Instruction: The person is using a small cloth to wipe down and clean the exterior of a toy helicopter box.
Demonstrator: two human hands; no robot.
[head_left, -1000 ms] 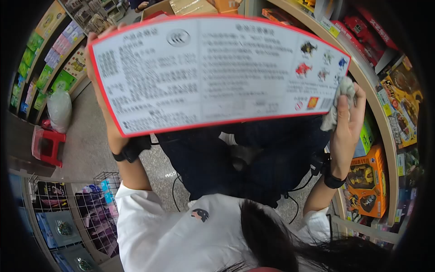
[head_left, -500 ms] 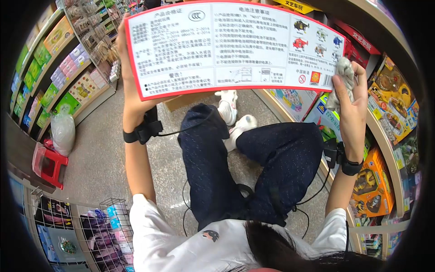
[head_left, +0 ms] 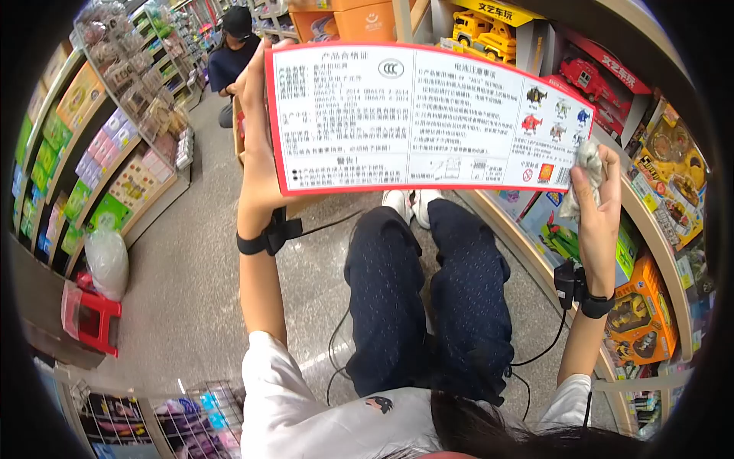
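A toy box (head_left: pixel 344 130) with a red-edged white side, printed with text and small helicopter pictures, is held up in front of me. My left hand (head_left: pixel 258 145) grips its left end, most fingers hidden behind it. At the opposite end, my right hand (head_left: pixel 600 191) is closed around a crumpled grey cloth (head_left: pixel 587 172). The cloth lies against the box's lower right corner, with my thumb over it. Each wrist wears a black strap with a small device and cable.
Shelves of boxed toys (head_left: pixel 642 314) curve along the right, with a yellow toy truck (head_left: pixel 485 34) at the top. Stocked shelves (head_left: pixel 99 153) line the left. A person (head_left: pixel 233 57) in dark clothes crouches in the aisle. A red stool (head_left: pixel 95 317) stands at left, beside a plastic bag (head_left: pixel 107 260).
The view has tilted up, bringing the other person and upper shelf into sight. My legs have come closer together and straightened. The box sits lower in view, still in both hands.
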